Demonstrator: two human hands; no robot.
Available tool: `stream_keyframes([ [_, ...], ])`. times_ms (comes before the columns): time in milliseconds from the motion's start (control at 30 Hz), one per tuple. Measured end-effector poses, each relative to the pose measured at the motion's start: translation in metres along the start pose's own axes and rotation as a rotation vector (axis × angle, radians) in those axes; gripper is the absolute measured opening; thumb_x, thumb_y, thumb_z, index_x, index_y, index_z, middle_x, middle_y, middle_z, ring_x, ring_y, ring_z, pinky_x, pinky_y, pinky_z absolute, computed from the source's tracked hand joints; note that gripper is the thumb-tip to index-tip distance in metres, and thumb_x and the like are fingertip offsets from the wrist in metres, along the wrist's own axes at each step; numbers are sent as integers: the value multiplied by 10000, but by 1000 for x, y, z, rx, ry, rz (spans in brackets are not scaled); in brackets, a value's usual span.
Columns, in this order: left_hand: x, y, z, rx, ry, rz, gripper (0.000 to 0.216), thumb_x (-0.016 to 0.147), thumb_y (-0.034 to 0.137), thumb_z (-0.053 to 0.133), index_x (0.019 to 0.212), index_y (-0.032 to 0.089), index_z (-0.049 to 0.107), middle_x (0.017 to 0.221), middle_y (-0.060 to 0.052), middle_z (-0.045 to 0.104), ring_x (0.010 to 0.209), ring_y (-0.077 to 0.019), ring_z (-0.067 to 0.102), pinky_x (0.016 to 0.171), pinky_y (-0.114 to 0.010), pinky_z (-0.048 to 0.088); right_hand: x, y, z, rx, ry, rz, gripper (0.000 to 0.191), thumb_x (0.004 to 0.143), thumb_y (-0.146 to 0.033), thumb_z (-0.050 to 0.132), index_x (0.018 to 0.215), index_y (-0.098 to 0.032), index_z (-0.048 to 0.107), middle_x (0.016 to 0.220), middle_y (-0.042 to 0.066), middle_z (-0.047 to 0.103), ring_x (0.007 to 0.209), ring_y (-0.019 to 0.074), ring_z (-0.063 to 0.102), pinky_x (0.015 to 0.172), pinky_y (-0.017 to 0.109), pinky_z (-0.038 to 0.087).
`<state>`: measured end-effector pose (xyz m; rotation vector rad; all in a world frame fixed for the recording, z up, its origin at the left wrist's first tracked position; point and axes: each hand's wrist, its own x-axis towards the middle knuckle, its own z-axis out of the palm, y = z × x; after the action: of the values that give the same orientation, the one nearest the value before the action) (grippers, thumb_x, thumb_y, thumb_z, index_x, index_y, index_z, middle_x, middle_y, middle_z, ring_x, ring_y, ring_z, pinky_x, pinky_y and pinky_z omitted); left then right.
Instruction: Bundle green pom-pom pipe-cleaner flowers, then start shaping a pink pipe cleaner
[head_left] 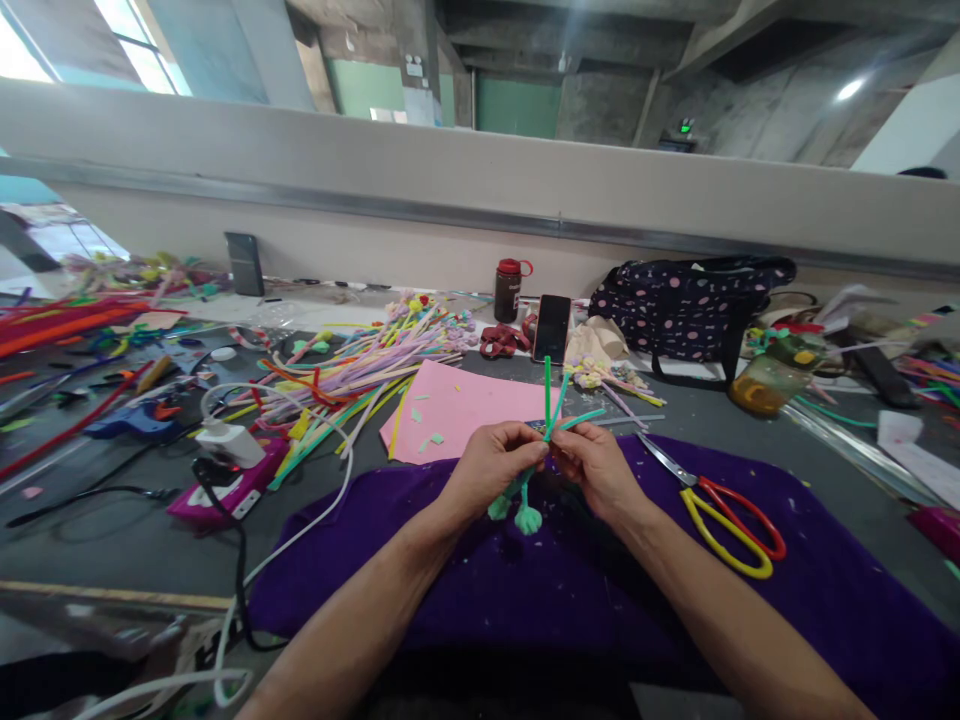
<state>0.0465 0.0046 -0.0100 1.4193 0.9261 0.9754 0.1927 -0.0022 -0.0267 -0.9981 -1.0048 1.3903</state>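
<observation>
My left hand [501,462] is closed on a small bunch of green pipe cleaners [548,395], pinched between thumb and fingers. Fuzzy mint-green flower heads [528,519] dangle below that hand. Close beside it, my right hand [592,462] pinches the same stems, and a light green end sticks out to the right above its fingers. The fingertips of both hands nearly meet. Under them spreads a purple cloth [480,590]. Scissors [712,510] with one red and one yellow handle lie partly open on the cloth, to the right of my right hand.
Behind my hands lies a pink sheet [472,400] with green scraps. Bundles of pipe-cleaner flowers [390,345] are left of centre. A phone [551,328], a bottle [508,292] and a dark patterned bag [682,310] stand behind. A magenta power strip [229,485] with cables sits left.
</observation>
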Motion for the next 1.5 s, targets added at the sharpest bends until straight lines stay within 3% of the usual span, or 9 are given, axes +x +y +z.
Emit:
stream_keyframes([
  [300,-1,0,0,-228,-72,-114,237,668,356,638,634,123,613,559,-28,600,495,-89,495,509,-200,354,-2,0,2,143,-85,9,120,630,-226,643,641,-155,547,437,-72,414,357,38,286,359,169,215],
  [533,-3,-1,2,-506,-272,-239,187,668,300,638,675,115,612,493,-24,581,495,-116,546,575,-231,405,-7,0,-2,200,-221,6,107,633,-201,633,712,-180,563,589,-16,584,464,116,530,446,224,401],
  [867,-3,-1,4,-496,-240,-252,161,663,275,641,667,118,608,500,-23,582,487,-106,535,555,-218,396,-5,-1,-5,201,-222,54,119,617,-196,644,703,-167,567,570,-14,586,440,113,531,439,221,413],
  [1167,-2,-6,5,-649,-283,-241,114,702,230,605,680,118,596,484,-15,565,481,-105,547,485,-193,382,-7,-5,2,227,-242,-27,162,628,-217,660,756,-193,562,591,-21,596,449,123,565,427,225,443],
  [1367,-2,-5,3,-540,-323,-257,164,689,273,611,695,110,610,487,-27,570,470,-113,539,511,-218,397,-5,-6,-5,179,-340,42,177,648,-219,632,810,-172,581,589,-8,579,452,128,547,455,250,439],
  [1500,-5,-1,1,-410,-297,-219,204,699,317,602,690,114,614,512,-37,590,483,-107,530,505,-209,371,-2,-3,-10,95,-286,32,137,639,-213,640,752,-150,594,584,-6,564,417,79,458,407,193,340],
])
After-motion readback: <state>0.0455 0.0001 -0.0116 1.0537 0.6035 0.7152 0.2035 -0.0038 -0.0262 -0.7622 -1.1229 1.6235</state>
